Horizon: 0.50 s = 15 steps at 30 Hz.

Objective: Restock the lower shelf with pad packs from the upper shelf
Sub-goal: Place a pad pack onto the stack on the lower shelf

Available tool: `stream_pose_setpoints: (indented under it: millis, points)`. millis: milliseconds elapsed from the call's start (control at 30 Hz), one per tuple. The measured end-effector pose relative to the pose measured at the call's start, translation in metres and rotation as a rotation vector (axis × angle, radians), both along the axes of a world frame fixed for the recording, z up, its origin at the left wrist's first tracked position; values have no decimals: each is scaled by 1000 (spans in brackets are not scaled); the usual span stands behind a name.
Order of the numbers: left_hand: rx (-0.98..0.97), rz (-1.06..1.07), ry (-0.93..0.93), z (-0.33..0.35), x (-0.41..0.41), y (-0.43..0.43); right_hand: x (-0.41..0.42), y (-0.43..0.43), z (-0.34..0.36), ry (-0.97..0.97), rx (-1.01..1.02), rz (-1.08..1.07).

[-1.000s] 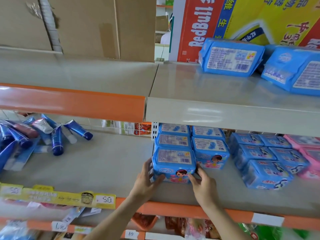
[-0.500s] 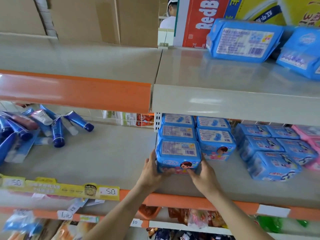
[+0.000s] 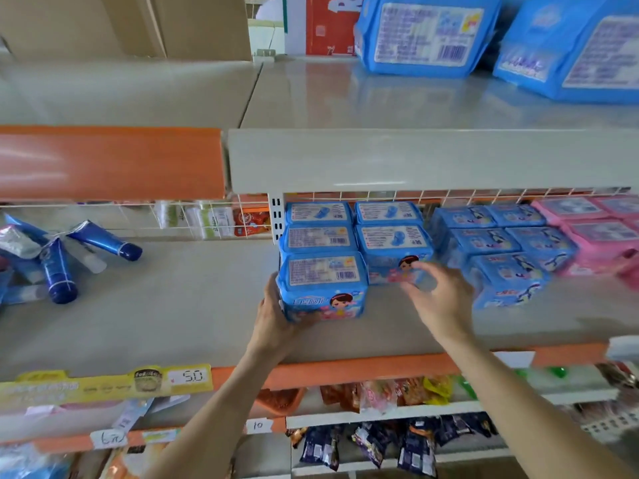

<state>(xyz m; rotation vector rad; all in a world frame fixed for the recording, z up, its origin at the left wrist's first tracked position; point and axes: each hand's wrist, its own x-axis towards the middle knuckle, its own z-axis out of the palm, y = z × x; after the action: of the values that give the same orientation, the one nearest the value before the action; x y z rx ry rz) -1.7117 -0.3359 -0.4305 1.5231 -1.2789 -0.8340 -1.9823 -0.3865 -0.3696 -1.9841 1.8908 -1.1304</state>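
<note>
A blue pad pack [image 3: 323, 286] with a cartoon girl on its front stands at the front of the left row on the lower shelf [image 3: 193, 312]. My left hand [image 3: 276, 316] holds its left side and bottom corner. My right hand [image 3: 441, 295] hovers open to the right of that pack, in front of the second row's front pack [image 3: 394, 250], fingers spread and slightly blurred. On the upper shelf [image 3: 380, 102] lie two larger blue pad packs, one [image 3: 425, 32] in the middle and one [image 3: 574, 46] at the right.
More blue packs [image 3: 501, 250] and pink packs [image 3: 594, 236] fill the lower shelf's right part. Blue tubes [image 3: 58, 264] lie at its left. Cardboard boxes [image 3: 138, 22] stand on the upper shelf's left side. Snack bags sit on shelves below.
My right hand has let go of the front pack and moved right and up, opening. The left hand stays on the pack. The camera has moved closer.
</note>
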Motion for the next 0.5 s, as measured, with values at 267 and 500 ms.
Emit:
stream_pose_setpoints:
  millis: [267,500]
  points:
    - [15,86,-170,-1,-8,-12,-38,-100,18,-852,593,87]
    - [33,92,-195,-3,-6,-12,-10,-110,18,-694,594,209]
